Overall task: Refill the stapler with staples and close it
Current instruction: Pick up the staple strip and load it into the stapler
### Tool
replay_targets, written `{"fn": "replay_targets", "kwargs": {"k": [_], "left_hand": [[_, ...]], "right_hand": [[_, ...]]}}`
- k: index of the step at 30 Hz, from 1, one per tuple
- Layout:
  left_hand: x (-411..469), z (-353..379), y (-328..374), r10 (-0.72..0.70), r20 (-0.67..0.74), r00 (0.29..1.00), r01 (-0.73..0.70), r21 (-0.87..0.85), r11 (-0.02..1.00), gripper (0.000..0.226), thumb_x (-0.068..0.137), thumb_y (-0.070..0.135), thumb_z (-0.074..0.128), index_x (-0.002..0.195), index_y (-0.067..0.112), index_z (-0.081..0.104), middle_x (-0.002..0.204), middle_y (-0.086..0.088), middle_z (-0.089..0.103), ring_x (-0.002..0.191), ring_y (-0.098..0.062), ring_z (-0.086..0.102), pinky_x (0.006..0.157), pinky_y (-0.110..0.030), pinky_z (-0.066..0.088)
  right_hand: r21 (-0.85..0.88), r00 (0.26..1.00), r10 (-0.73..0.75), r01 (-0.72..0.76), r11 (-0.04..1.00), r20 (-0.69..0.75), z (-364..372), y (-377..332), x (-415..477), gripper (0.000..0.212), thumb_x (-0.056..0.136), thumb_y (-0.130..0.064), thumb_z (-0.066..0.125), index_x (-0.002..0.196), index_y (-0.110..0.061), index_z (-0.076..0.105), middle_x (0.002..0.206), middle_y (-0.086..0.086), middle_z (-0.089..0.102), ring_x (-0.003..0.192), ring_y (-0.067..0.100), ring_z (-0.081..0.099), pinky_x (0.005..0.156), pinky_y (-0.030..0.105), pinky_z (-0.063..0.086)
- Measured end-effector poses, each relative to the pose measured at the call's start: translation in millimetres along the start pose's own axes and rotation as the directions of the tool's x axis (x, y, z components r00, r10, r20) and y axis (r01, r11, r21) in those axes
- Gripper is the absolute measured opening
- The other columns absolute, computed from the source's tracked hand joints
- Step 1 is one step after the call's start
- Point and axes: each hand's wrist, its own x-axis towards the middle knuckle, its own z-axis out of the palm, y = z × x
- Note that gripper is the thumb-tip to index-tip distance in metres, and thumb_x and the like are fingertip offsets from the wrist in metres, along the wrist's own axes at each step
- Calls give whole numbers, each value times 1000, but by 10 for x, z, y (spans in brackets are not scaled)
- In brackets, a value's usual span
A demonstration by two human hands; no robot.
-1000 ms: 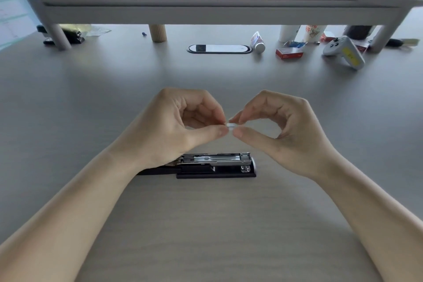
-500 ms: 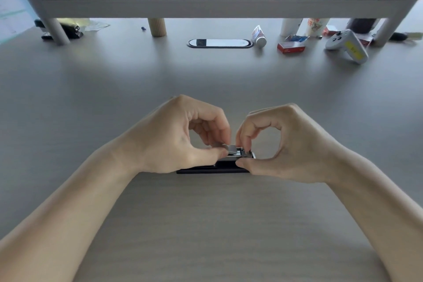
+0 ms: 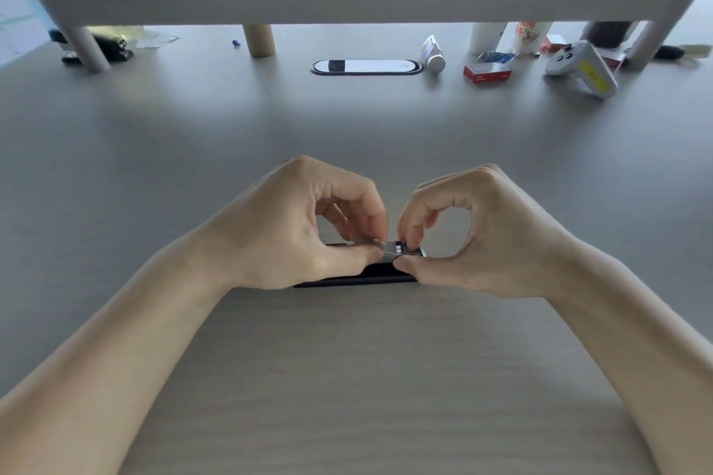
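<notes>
Stapler [image 3: 359, 278] was what we had lying flat on the desk [image 3: 347, 378], near its front edge, black, long side running left to right, and mostly hidden under our two hands. Our forearms came in from the bottom corners and met over it. Our left hand [image 3: 285, 231] curled above its left and middle part, thumb and forefinger pinched together on a small silvery strip of staples [image 3: 387, 247] held right at the open metal channel near the right end. Our right hand [image 3: 482, 239] mirrored it: thumb pressed against the right end of the black body, forefinger bent down onto the channel beside the strip, the remaining fingers curled loosely into a ring. Whether the strip already sat in the channel or only touched it, we could not tell, since our fingertips covered the spot.

Farther off, the middle of the desk lay grey and bare. Beyond that we saw an oval cable port [image 3: 365, 67], a small tube [image 3: 433, 54] just right of it, a red box [image 3: 487, 72], and a pale game controller [image 3: 582, 67] with a yellow patch. A ribbed wooden leg [image 3: 259, 39] and white legs held up a shelf [image 3: 347, 4] across the back, with dark objects under its left end.
</notes>
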Motion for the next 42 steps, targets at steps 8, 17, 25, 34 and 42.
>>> {"fn": "replay_targets", "kwargs": {"k": [8,17,25,34,42], "left_hand": [[5,-2,-18,-21,-17,1000,21,-29,999,16,79,4,86,82,17,78,79,0,79,75,-21,79,78,-44,64],[6,-12,-13,-7,-40,999,6,-43,999,13,78,4,85,82,14,78,79,-3,79,74,-22,79,77,-39,65],[8,-5,-19,14,-20,1000,-15,-25,1000,13,78,4,85,82,15,78,78,-1,78,75,-21,78,75,-33,64],[8,8,-38,12,-1,1000,-12,14,1000,12,78,12,85,82,22,79,80,2,79,78,-21,77,75,-39,64],[10,-34,-77,-73,21,997,74,-34,997,2,87,22,80,86,23,79,82,5,78,79,-18,76,81,-46,62]], "right_hand": [[-4,1000,7,-7,1000,0,1,5,1,13,71,-27,86,69,-25,74,75,-6,79,80,14,71,82,36,57],[2,1000,10,-10,1000,2,9,22,5,13,71,-29,86,70,-25,74,75,-8,79,80,13,72,81,38,58],[1,1000,15,-15,1000,3,4,9,6,13,71,-27,88,69,-25,75,74,-6,79,80,15,72,81,35,57],[-12,1000,21,-21,1000,2,0,-6,3,13,71,-26,88,69,-24,75,73,-8,78,81,13,72,80,32,57],[-13,1000,23,-23,1000,7,-3,-6,7,13,71,-33,85,69,-24,75,74,-8,78,82,13,73,81,33,58]]}}
